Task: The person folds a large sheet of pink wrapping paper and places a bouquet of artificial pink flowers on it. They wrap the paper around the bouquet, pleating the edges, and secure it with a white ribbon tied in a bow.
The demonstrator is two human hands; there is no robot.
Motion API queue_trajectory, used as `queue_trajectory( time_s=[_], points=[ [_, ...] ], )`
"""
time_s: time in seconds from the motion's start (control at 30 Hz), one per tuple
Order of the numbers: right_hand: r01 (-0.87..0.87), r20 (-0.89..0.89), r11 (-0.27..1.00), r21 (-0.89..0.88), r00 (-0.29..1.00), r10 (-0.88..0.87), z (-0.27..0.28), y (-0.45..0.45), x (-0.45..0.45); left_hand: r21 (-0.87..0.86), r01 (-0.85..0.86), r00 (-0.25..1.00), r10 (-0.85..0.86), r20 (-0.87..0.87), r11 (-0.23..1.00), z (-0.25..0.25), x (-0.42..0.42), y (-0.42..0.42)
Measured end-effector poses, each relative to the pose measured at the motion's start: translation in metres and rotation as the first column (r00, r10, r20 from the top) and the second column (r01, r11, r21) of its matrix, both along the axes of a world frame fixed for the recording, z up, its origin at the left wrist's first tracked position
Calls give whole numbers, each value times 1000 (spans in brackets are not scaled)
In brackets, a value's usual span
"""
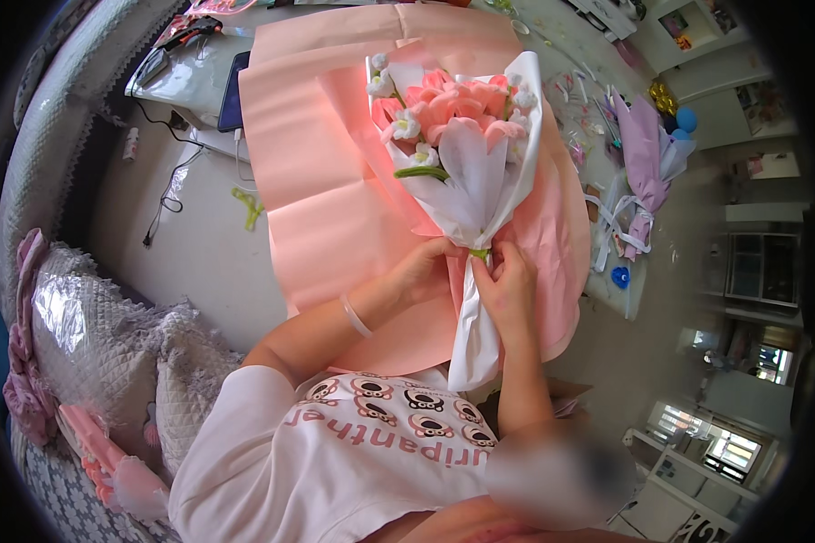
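Observation:
A bouquet of fuzzy pink flowers (458, 105), apparently handmade, lies on the table with its stem end towards me. Small white bell-like flowers (405, 125) stand out around the pink ones. White wrapping paper (472, 180) folds about the bouquet and narrows to a long tail (475, 339). My left hand (424, 271) grips the gathered neck from the left, fingertips partly hidden by paper. On the other side, my right hand (509, 285) pinches the neck beside a green band (479, 254). Large pink wrapping sheets (322, 231) spread beneath.
A phone (233, 95) with a charging cable and a glue gun (190, 32) are at the upper left. A purple-wrapped bouquet (637, 163), white ribbon (608, 231) and a blue trinket (621, 276) lie on the right. Quilted cushions (109, 346) rest at lower left.

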State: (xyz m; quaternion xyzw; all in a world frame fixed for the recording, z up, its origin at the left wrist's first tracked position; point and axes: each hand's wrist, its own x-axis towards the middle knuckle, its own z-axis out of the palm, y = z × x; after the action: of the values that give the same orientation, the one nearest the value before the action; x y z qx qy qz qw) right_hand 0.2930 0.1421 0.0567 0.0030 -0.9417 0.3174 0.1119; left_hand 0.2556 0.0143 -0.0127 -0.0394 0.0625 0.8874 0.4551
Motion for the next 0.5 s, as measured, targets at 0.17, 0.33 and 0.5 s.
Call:
queue_trajectory(
  time_s=[0.17, 0.33, 0.5],
  points=[
    [56, 71, 995, -81, 996, -50, -13, 4, 12, -56, -23, 1000, 24, 18, 998, -14, 2, 3],
    [139, 162, 968, -207, 981, -107, -13, -4, 12, 208, -56, 997, 45, 57, 976, -15, 9, -1],
    [119, 120, 978, -169, 988, -100, -19, -2, 10, 63, -104, 990, 97, 101, 993, -1, 18, -14]
  ],
)
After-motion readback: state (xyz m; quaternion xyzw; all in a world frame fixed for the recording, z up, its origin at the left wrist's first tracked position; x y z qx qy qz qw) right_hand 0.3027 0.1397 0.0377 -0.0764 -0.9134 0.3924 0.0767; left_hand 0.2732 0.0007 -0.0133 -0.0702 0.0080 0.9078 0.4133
